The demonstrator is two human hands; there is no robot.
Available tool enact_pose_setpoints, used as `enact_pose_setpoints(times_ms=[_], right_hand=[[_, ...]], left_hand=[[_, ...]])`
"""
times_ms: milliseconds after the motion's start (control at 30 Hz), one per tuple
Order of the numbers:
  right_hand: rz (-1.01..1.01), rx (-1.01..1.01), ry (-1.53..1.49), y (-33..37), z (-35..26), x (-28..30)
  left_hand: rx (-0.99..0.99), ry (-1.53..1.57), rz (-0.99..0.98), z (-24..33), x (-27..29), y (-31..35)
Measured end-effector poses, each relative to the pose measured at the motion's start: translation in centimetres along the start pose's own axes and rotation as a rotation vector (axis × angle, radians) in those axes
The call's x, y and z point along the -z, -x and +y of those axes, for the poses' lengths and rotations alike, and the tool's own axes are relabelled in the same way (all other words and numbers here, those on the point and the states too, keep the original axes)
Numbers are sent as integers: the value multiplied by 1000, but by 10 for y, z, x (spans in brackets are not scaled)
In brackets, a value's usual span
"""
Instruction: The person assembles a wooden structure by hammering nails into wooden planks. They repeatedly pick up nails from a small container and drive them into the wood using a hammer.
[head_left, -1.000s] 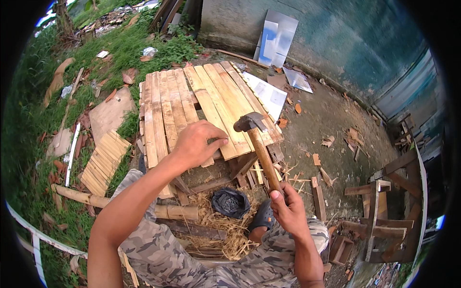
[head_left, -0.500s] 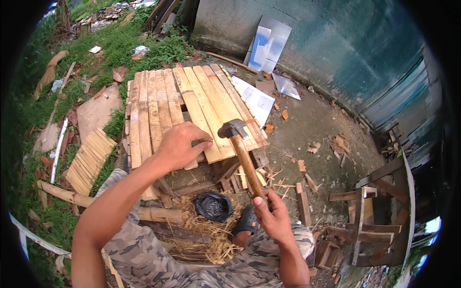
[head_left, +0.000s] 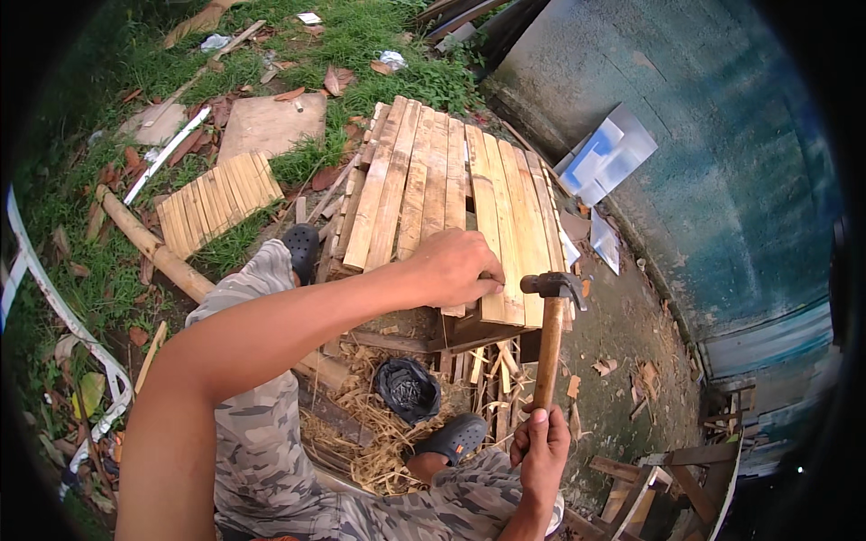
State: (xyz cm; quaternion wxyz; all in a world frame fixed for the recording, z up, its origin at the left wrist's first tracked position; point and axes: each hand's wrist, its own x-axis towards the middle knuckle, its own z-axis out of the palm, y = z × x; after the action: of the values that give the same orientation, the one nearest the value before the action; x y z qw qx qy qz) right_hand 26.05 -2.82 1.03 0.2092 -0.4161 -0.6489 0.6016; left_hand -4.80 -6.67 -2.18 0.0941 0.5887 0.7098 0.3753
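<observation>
My left hand (head_left: pixel 456 268) is closed in a pinch at the near end of a pale slat on the slatted wooden platform (head_left: pixel 410 185). Whatever the fingertips hold is too small or hidden to make out. Just right of them, my right hand (head_left: pixel 539 442) grips a claw hammer (head_left: pixel 548 352) by the lower part of its wooden handle. The dark hammer head is raised above the slats' near right corner, its flat face turned toward the left fingers. Dark gaps show between some slats.
Below the platform, a black plastic bag (head_left: pixel 408 389) stands open among straw-like shavings (head_left: pixel 379 446), holding small pieces. A bamboo pole (head_left: pixel 155 243) and a small slatted panel (head_left: pixel 219 203) lie at left. A painted wall (head_left: pixel 667 135) rises at right, with a wooden frame (head_left: pixel 631 496) lower right.
The view has swung left, so the platform appears farther right. The hammer's handle has tipped from leaning left to nearly upright. The left hand remains pinched at the slat's near end.
</observation>
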Motion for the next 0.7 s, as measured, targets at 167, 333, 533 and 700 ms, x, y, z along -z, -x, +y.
enact_pose_setpoints(times_ms=[167,333,533,700], right_hand=[[-16,60,25,2,-7,-4],[-43,-22,28,3,-9,-2],[-16,58,29,4,-13,-1],[-11,-12,253,8,-17,2]], left_hand=[[-33,16,18,0,2,-2],[-42,-12,12,0,1,-3],[-108,-11,47,-1,1,-4],[-123,-21,45,-1,1,-5]])
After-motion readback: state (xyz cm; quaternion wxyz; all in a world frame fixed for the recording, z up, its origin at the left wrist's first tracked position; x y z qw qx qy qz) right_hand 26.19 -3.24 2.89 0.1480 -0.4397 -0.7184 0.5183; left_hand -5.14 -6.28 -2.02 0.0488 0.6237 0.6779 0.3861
